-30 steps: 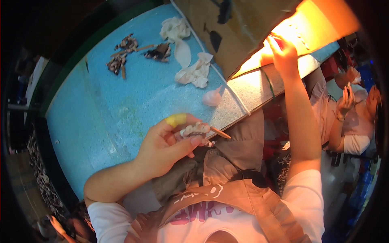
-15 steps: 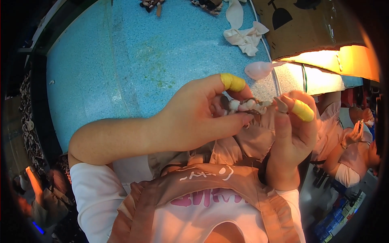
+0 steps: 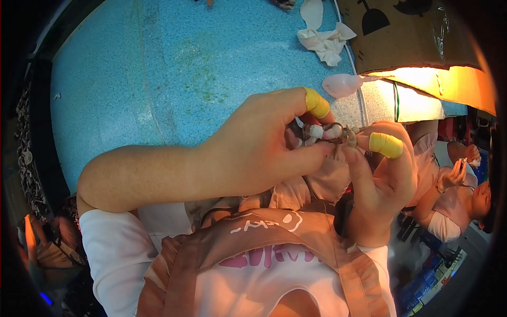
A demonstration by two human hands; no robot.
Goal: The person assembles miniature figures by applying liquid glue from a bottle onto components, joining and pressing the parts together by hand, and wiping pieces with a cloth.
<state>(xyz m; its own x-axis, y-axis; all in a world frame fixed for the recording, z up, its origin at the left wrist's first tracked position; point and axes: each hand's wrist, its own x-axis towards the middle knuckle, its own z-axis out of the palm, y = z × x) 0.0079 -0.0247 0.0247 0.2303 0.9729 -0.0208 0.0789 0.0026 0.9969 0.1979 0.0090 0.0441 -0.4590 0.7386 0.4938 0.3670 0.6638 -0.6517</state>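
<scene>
At far left, loses a blurred heap of small dark pieces (image 3: 29,153) to the lens rim; cannot make out the kind. Next, shows the speckled blue worktop (image 3: 116,95), with near edge partly hidden under the left forearm. Holds the left hand (image 3: 266,137) sideways in front of the chest, probably for bracing the work close to the eyes. Above it, cuts off a dark clump (image 3: 283,3) at the picture's top edge. Grips in left thumb and curled fingers a small knotted bundle of pale, pinkish and dark pieces (image 3: 316,131), between both hands and largely covered by them. Farther off, lies crumpled on the worktop: a limp white piece (image 3: 328,45), perhaps cloth or thin rubber. Beside it, rests near a white cord: a translucent pink bulb-shaped thing (image 3: 340,85). Pinches in the right hand (image 3: 383,164) a greyish-tan tip (image 3: 351,138) at the bundle's right end; cannot tell part of the bundle from separate piece. Wears yellow wraps (image 3: 385,145) on both index fingers, likely against rubbing. Behind, spreads brown printed cardboard (image 3: 417,45) over a bright glow, perhaps as a shade; hides the light's source. At far right, crops a seated co-worker (image 3: 449,206) near the dark rim.
</scene>
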